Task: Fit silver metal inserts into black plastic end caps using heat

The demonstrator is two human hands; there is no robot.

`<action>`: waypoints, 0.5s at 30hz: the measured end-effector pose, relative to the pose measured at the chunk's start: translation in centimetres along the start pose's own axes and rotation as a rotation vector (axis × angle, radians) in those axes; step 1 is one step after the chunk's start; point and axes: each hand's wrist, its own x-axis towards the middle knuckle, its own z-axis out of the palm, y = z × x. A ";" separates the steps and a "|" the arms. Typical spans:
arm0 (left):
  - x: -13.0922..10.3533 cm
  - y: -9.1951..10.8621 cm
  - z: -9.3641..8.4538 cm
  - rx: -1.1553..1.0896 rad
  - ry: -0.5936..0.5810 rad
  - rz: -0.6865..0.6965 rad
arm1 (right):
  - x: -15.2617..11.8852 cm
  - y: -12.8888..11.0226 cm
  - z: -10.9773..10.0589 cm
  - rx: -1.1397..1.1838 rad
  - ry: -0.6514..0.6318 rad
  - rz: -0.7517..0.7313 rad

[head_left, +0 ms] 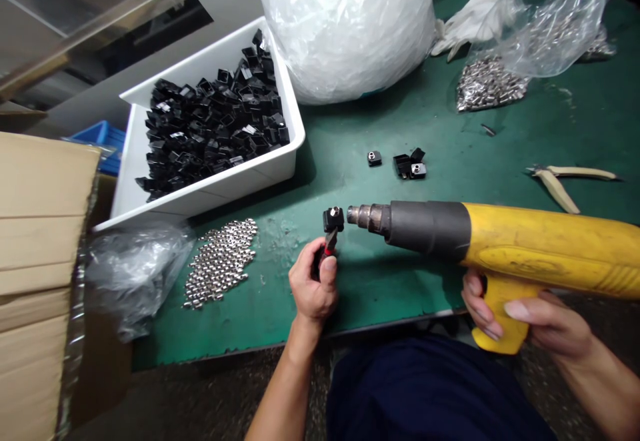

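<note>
My left hand (315, 284) is closed around small red-and-black pliers (329, 247). At their tip is a small black plastic part (333, 219) with a silver metal piece on top. My right hand (520, 317) grips the handle of a yellow heat gun (545, 247). The gun's metal nozzle (369, 217) points left, close beside the black part with a small gap between them. Beyond the nozzle, one black part (374, 158) lies alone on the green table, and a small group of black parts (410, 163) lies to its right.
A white bin (225, 191) of black parts stands back left, beside a large plastic bag (350, 27). Metal pieces (220, 264) lie spread front left, near a clear bag (140, 274) and cardboard box (40, 281). Cutters (555, 181) and bagged metal pieces (490, 84) are at right.
</note>
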 end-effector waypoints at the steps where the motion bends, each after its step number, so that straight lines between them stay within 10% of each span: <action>1: 0.0 0.0 0.0 0.002 0.001 0.002 | 0.0 0.0 0.0 0.000 -0.001 0.000; 15: 0.0 -0.2 0.0 -0.009 0.003 0.019 | 0.0 0.4 -0.8 0.025 -0.057 -0.001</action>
